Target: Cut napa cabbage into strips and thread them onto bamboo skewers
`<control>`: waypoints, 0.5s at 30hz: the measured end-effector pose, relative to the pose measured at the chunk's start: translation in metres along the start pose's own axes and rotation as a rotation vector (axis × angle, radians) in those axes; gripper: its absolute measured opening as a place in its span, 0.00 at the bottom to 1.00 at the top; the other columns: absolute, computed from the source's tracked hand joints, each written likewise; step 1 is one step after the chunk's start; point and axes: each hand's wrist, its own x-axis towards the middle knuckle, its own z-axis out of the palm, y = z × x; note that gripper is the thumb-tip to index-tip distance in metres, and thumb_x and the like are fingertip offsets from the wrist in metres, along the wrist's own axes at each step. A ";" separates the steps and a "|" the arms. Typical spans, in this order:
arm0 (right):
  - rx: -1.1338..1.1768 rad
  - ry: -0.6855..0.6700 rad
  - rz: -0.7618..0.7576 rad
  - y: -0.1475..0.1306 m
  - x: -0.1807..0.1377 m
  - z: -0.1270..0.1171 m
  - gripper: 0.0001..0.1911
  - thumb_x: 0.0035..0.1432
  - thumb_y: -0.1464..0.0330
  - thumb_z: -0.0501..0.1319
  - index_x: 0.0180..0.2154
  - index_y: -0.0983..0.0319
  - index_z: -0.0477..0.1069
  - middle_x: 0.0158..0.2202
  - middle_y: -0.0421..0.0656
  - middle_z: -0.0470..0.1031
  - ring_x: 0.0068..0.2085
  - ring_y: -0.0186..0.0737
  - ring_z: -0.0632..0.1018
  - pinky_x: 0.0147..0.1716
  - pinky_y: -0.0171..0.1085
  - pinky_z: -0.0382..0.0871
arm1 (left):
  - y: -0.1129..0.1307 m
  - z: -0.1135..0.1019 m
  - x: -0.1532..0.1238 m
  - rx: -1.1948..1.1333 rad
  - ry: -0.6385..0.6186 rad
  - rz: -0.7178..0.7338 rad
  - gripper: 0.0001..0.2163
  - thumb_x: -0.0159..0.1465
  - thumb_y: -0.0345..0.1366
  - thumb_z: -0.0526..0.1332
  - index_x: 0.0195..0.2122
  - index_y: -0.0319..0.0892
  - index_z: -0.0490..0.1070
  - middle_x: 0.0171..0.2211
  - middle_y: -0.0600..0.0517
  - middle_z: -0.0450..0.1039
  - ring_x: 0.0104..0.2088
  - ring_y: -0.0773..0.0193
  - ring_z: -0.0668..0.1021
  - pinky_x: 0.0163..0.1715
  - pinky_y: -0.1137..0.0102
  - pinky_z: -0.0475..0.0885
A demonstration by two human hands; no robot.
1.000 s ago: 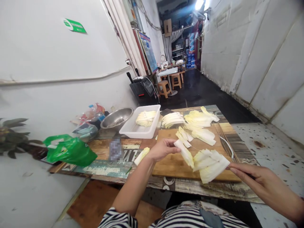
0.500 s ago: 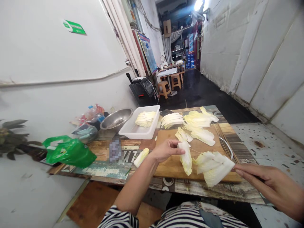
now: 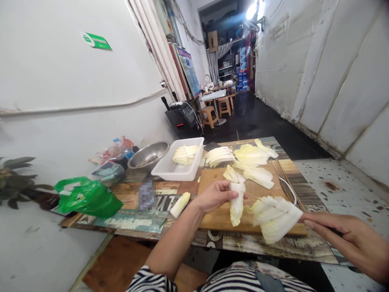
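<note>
Closed around the top of a small napa cabbage leaf [image 3: 236,211] is my left hand [image 3: 217,196], thumb and fingers pinching its white part. My right hand [image 3: 343,237] grips a wooden skewer at its right end, by the edge of several cabbage leaves [image 3: 278,219] threaded on it. The skewer [image 3: 251,196] runs left from those leaves toward the leaf in my left hand; whether its tip has pierced that leaf I cannot tell. Below both hands lies a wooden cutting board [image 3: 212,219]. Loose cabbage leaves [image 3: 258,176] rest on its far part.
A white plastic tub [image 3: 194,172] holds skewered leaves, with another bundle [image 3: 219,156] beside it. Bare skewers [image 3: 290,188] lie along the board's right side. A metal bowl [image 3: 148,156], a green plastic bag [image 3: 91,198] and a cabbage piece [image 3: 180,205] occupy the table's left.
The leaf in my left hand has turned slightly and its lower end has shifted left. My right hand with the skewered leaves has moved slightly right and down.
</note>
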 end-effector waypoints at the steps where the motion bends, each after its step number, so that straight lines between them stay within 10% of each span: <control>1: -0.007 -0.002 0.000 0.001 -0.001 0.000 0.20 0.64 0.52 0.56 0.49 0.49 0.81 0.47 0.42 0.83 0.43 0.42 0.84 0.44 0.32 0.77 | 0.001 0.000 0.000 0.001 0.008 -0.005 0.21 0.47 0.44 0.79 0.36 0.36 0.79 0.31 0.44 0.81 0.31 0.64 0.80 0.35 0.72 0.72; 15: 0.010 0.006 -0.023 0.008 -0.005 -0.001 0.19 0.63 0.53 0.57 0.51 0.47 0.80 0.47 0.40 0.83 0.42 0.41 0.84 0.43 0.30 0.77 | -0.004 0.002 0.004 -0.042 0.086 -0.094 0.25 0.41 0.45 0.81 0.36 0.34 0.81 0.30 0.44 0.81 0.30 0.66 0.78 0.34 0.72 0.69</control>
